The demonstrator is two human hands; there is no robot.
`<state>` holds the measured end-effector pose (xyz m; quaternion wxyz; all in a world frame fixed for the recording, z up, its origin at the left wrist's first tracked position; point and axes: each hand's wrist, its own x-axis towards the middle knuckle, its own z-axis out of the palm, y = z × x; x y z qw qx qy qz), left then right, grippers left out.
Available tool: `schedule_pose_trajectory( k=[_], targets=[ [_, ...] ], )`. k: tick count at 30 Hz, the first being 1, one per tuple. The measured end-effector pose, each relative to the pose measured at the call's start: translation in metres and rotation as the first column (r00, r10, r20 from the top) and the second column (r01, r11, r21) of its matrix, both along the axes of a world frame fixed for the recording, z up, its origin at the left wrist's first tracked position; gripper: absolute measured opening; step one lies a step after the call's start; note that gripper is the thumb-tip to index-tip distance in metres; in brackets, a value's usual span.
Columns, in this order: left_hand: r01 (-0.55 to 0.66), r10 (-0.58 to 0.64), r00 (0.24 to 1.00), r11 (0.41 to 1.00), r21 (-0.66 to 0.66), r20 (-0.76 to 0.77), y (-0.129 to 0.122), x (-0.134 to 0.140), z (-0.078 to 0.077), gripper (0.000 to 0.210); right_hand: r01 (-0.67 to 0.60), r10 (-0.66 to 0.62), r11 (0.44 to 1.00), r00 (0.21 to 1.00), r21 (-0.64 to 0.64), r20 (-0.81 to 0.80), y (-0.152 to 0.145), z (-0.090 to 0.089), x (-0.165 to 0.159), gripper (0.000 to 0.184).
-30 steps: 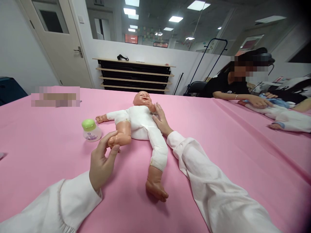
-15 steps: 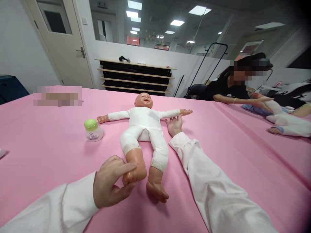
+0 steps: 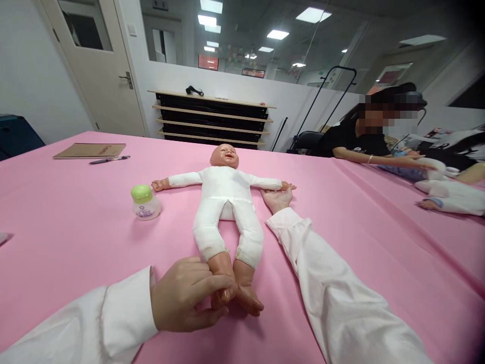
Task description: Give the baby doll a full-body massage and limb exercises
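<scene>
A baby doll (image 3: 226, 184) in a white cloth body lies on its back on the pink-covered table, arms stretched out to both sides. My left hand (image 3: 191, 296) grips its foot on the left side, thumb and fingers around it. That foot lies against the doll's other foot (image 3: 248, 298). My right hand (image 3: 277, 199) is at the doll's outstretched hand (image 3: 288, 186) on the right, gripping around it; some of my fingers are hidden by the doll's arm. A small clear jar with a green lid (image 3: 145, 203) stands left of the doll.
A brown notebook (image 3: 89, 150) and a pen (image 3: 109, 160) lie at the far left. At the right, a person in black (image 3: 352, 134) handles another doll (image 3: 454, 194). Behind the table stand dark stacked panels (image 3: 212, 119) and a blue metal frame (image 3: 322, 96).
My left hand has moved the doll's foot right and down, straightening that leg beside the other. My right hand has come up to the doll's hand, which sits slightly lower.
</scene>
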<state>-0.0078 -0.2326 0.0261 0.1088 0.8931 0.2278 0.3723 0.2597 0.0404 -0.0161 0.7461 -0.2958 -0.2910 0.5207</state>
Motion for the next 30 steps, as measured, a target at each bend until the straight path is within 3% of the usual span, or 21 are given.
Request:
schedule_pose_trajectory(
  k=[2, 4, 8, 11, 14, 18, 24, 30],
  targets=[
    [-0.009, 0.01, 1.0, 1.0, 0.018, -0.008, 0.001, 0.0, 0.0, 0.038, -0.034, 0.025, 0.997, 0.992, -0.072, -0.127, -0.003, 0.004, -0.003, 0.051],
    [-0.023, 0.023, 1.0, 0.998, 0.053, 0.007, 0.001, 0.0, 0.002, 0.039, -0.053, 0.041, 0.995, 0.991, -0.09, -0.128, -0.004, 0.007, -0.006, 0.052],
    [-0.077, 0.062, 0.991, 0.99, 0.122, 0.12, 0.0, -0.005, 0.007, 0.043, 0.004, 0.001, 0.998, 0.996, -0.055, 0.087, -0.001, 0.006, -0.013, 0.055],
    [-0.257, 0.215, 0.938, 0.958, 0.13, 0.27, -0.001, -0.011, 0.004, 0.038, 0.142, -0.136, 0.99, 0.945, 0.004, 0.299, 0.0, 0.006, -0.021, 0.059],
    [-0.463, 0.389, 0.812, 0.883, 0.074, 0.436, 0.001, -0.015, -0.004, 0.035, 0.183, -0.225, 0.974, 0.822, 0.132, 0.524, -0.008, 0.01, -0.033, 0.071],
    [-0.602, 0.554, 0.655, 0.794, -0.088, 0.515, 0.008, -0.013, -0.012, 0.034, 0.031, -0.198, 0.973, 0.622, 0.229, 0.758, -0.024, 0.019, -0.053, 0.075],
    [-0.502, 0.614, 0.611, 0.788, -0.357, 0.5, 0.022, -0.013, -0.007, 0.035, -0.205, -0.131, 0.963, 0.224, 0.178, 0.966, -0.027, 0.022, -0.066, 0.064],
    [-0.389, 0.624, 0.619, 0.772, -0.503, 0.478, 0.041, -0.016, -0.002, 0.037, -0.273, -0.096, 0.956, 0.05, 0.106, 0.994, -0.034, 0.032, -0.066, 0.056]
  ],
)
